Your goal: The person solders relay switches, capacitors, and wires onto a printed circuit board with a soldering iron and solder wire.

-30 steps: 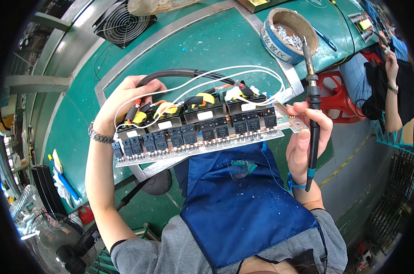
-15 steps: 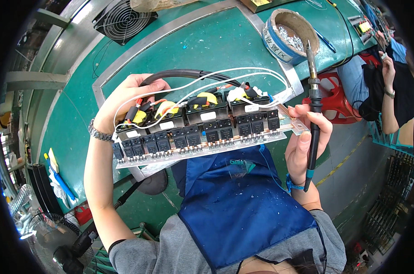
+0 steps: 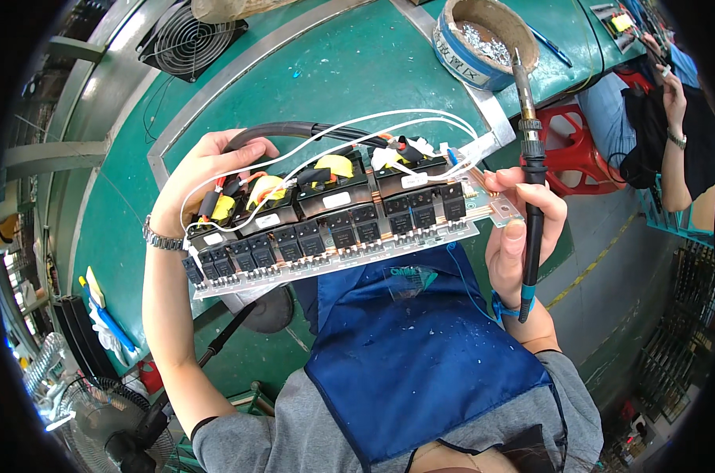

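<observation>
- The board [image 3: 334, 229], long and crowded with black relays, yellow coils and white wires, sits at the centre of the frame, lifted off the green surface [image 3: 310, 79] and tilted toward the person.
- The left hand [image 3: 204, 177] has its grip closed over the board's left end, fingers curled over the far edge beside a thick black cable [image 3: 294, 128].
- The right hand [image 3: 519, 236] pinches the board's right end, thumb on a bare copper tab, and the same grip clamps the iron [image 3: 528, 181] upright against the palm, tip pointing to the top of the frame, clear of the board.
- Judging by this: parts and wires look fully seated on the board, so the populating seems done; the iron is not touching any joint, so this looks like a check or a turn of the board between solder runs. How many joints remain cannot be told, as the underside is hidden.
- A round tin [image 3: 484, 39] of silvery scraps stands at upper right, a fan [image 3: 188, 39] at upper left; another person's hand [image 3: 677, 94] works at far right.
</observation>
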The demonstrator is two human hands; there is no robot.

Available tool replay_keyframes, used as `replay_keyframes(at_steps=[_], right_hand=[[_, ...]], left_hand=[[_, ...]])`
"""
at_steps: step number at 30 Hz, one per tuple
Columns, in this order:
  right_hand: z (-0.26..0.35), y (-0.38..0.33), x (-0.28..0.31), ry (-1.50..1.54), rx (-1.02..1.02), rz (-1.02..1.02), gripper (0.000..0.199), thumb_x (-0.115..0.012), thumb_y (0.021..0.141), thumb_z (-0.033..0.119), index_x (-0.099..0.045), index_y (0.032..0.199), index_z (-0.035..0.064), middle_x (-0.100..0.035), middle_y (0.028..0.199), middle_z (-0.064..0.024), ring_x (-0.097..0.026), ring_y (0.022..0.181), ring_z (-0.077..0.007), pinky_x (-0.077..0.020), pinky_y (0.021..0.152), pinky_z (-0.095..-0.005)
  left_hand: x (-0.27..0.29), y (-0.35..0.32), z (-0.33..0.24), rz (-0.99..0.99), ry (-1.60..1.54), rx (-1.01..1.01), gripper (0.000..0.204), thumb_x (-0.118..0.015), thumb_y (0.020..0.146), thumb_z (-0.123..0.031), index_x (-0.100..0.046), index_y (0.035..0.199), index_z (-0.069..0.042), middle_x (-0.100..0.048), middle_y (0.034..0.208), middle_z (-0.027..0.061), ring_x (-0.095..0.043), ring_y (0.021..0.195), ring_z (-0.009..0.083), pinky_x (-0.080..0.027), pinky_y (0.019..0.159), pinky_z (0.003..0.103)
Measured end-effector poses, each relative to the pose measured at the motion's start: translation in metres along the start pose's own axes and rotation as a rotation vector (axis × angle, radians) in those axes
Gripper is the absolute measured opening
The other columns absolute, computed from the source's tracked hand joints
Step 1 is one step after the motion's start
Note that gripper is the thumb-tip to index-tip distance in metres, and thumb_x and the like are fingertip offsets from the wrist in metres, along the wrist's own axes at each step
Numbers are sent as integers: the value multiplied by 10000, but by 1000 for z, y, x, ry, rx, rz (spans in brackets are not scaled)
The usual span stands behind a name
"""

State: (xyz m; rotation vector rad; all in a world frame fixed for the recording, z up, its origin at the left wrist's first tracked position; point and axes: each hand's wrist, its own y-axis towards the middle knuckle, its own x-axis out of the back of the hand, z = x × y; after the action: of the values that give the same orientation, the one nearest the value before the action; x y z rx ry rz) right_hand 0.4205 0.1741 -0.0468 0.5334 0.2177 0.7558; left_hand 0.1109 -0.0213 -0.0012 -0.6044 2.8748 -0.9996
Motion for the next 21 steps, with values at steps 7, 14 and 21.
replay_keyframes(at_steps=[7, 14, 21], right_hand=[[2, 0, 0, 12, 4, -1, 401, -576, 963, 265, -426, 1220, -4, -535, 1149, -198, -561, 1047, -242, -444, 947, -387], [6, 10, -5, 50, -23, -32, 366, -577, 960, 194, -438, 1219, -25, -539, 1143, -189, -556, 1066, -238, -433, 983, -393], [7, 12, -5, 22, -22, -16, 350, -583, 955, 173, -446, 1202, -34, -569, 1119, -184, -535, 1089, -234, -436, 979, -382]], left_hand=[[-2, 0, 1, 1, -31, -7, 258, -604, 960, -195, -605, 1086, 30, -647, 953, 27, -526, 640, -7, -445, 562, 140], [-1, 1, 1, -58, -156, 19, 300, -626, 935, -179, -593, 1128, 48, -645, 971, 19, -550, 662, -11, -495, 608, 131], [-1, 2, -2, -8, -96, 61, 289, -606, 944, -169, -590, 1129, 53, -630, 883, 3, -574, 657, -10, -495, 592, 133]])
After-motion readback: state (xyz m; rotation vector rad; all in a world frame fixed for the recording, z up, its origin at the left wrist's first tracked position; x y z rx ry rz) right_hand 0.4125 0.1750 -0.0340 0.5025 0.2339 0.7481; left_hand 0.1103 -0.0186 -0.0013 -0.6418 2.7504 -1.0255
